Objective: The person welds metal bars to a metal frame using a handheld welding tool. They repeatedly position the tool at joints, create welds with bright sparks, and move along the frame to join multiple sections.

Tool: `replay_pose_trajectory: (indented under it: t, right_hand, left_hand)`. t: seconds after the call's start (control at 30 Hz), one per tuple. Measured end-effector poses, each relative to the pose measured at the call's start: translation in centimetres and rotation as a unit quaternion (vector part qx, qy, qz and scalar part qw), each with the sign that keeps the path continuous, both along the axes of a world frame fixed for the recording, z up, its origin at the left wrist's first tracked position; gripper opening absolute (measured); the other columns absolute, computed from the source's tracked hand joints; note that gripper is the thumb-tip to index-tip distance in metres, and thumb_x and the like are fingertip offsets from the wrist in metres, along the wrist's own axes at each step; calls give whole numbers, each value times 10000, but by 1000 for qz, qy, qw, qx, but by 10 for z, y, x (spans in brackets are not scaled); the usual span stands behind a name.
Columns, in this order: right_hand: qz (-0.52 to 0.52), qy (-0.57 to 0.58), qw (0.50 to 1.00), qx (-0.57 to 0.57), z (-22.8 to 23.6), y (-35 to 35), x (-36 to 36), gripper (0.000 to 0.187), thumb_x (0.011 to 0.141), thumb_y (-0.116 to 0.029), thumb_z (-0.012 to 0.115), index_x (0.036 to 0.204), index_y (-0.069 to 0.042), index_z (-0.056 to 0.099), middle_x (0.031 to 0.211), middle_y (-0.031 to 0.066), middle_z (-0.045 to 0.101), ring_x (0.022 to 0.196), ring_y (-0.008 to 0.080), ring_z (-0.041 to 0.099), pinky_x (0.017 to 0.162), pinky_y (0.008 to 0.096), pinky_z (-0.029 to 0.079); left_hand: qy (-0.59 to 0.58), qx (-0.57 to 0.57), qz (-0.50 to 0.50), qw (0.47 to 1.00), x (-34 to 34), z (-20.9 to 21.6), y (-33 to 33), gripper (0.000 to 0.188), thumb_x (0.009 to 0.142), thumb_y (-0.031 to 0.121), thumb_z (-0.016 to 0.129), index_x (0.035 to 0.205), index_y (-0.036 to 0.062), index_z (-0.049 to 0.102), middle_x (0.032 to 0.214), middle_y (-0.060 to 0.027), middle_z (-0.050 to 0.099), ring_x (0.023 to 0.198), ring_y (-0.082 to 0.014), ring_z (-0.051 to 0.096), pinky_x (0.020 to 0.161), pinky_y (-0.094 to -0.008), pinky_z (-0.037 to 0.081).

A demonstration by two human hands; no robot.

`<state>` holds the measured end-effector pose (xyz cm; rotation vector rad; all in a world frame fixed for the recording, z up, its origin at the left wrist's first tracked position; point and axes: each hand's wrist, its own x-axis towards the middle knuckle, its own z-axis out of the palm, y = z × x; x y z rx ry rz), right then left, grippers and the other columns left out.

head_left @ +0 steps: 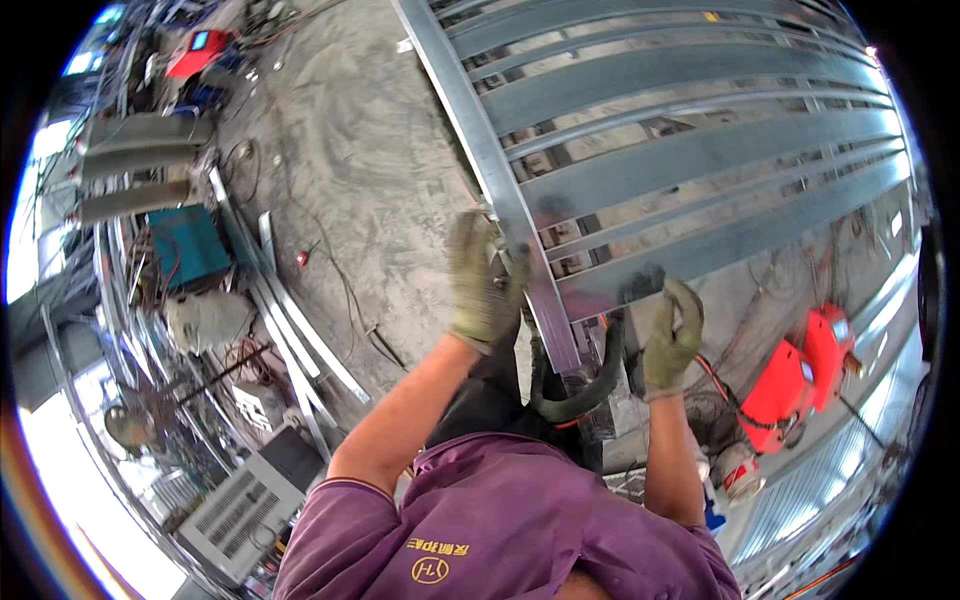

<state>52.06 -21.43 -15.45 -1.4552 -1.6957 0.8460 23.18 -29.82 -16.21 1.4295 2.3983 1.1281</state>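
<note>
A large grey metal frame of long flat slats (700,150) lies in front of me, with a side rail (470,120) running diagonally toward my body. My left hand (482,280), in a worn greenish glove, grips this rail near its lower end. My right hand (672,335), gloved the same way, is closed on a dark tool (643,286) held against the edge of the nearest slat. A thick dark hose (590,395) loops down from beside that hand toward my waist. I wear a purple shirt.
A red machine (800,380) stands on the floor at the right. Loose metal bars (290,330) lie on the concrete at the left, beside a teal machine (188,245) and a grey vented box (240,510). Another red unit (200,50) sits at the far upper left.
</note>
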Motion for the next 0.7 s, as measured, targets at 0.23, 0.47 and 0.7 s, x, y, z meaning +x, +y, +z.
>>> replay_pose_trajectory:
  t: [0.23,0.47,0.7]
  right_hand:
    - [-304,89,770,-554,-131,-108,142,534,1056,-566,786,1314,-100,777,1043,76,817,884,248,785,792,400,644]
    - [-47,20,796,-604,-231,-59,80,718,1055,-658,698,1511,-103,692,1198,190,812,1060,369,794,875,520,659]
    - [173,-218,818,-504,-334,-57,83,563,1040,-553,735,1304,-55,737,1085,165,780,958,353,760,832,499,638]
  left_hand:
    - [156,42,-72,984,-112,7,102,548,1033,238,783,1466,-28,577,1505,-354,599,1467,-563,520,1253,-610,430]
    - [147,-39,8,988,-144,-28,189,488,1082,356,702,1426,12,671,1618,-319,560,1555,-527,467,1290,-607,398]
    - [169,-92,28,981,-131,-42,194,426,1084,372,678,1373,62,717,1715,-295,491,1614,-552,387,1334,-615,347]
